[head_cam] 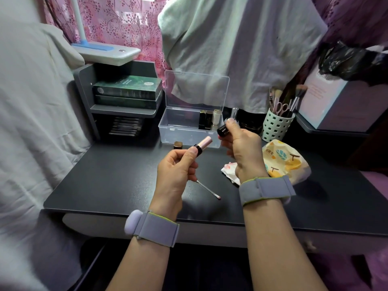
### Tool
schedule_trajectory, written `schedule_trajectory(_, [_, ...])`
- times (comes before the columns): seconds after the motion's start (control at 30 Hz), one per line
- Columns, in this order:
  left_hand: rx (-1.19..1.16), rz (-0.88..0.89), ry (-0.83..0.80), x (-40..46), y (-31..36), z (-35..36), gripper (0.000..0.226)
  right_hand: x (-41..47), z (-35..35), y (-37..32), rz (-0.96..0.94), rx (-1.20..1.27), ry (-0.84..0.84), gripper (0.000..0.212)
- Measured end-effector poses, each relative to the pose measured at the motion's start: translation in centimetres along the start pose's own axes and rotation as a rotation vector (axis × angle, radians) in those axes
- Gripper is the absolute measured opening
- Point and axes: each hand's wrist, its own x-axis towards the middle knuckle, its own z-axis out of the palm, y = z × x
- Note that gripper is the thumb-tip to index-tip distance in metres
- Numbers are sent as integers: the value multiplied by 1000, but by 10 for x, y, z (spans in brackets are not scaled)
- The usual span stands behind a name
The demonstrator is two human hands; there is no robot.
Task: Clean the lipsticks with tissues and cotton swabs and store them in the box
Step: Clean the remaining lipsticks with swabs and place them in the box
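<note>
Tissue pack (283, 162) (print too small)

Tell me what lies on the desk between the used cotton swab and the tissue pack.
In the head view, a crumpled, pink-stained tissue lies on the desk between the cotton swab and the tissue pack, partly hidden behind the right hand.

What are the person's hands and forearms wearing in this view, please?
Both forearms are bare, with no sleeves or gloves. Each wrist carries a wide grey fabric strap edged in yellow-green: the left strap has a rounded pale lilac pod on its outer side, and a pale bit shows at the outer edge of the right strap. The left hand and right hand show no rings.
</note>
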Motion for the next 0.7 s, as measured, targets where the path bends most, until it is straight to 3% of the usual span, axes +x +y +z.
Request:
schedule_trajectory(0.2, [-35, -27, 1, 3, 4, 0, 14, 3, -2, 11, 38, -40, 11, 31])
schedule_trajectory(0.5, [-54, -80, 53, 11, 1, 2, 22, 4, 2, 38, -2, -493, -131, 28])
schedule_trajectory(0.7, [-64, -128, 38, 13, -4, 2, 43, 4, 0, 48, 3, -711, -165, 19])
